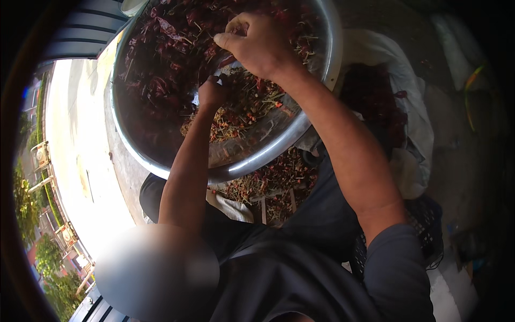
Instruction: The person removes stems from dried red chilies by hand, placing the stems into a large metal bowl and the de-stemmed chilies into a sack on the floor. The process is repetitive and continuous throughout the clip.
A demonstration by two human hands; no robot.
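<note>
A large round metal basin (277,139) stands before me, heaped with dark red dried chili peppers (157,60). Over its middle, my left hand (212,93) is curled with the fingers bunched; a small pale spot shows at it, and whatever it grips is too dark to make out. My right hand (259,46) hangs above the peppers, up and to the right of the left hand. Its thumb and forefinger curve toward each other, and I cannot tell whether anything sits between them. Loose stems and seeds (235,120) cover the basin's near side beneath my hands.
More stems and scraps (277,177) lie below the basin's near rim, between my legs. To the right, an open white sack (420,104) holds dark red peppers (370,100). A dark perforated plastic crate or stool (426,225) is by my right elbow. Sunlit pavement (88,141) stretches away at left.
</note>
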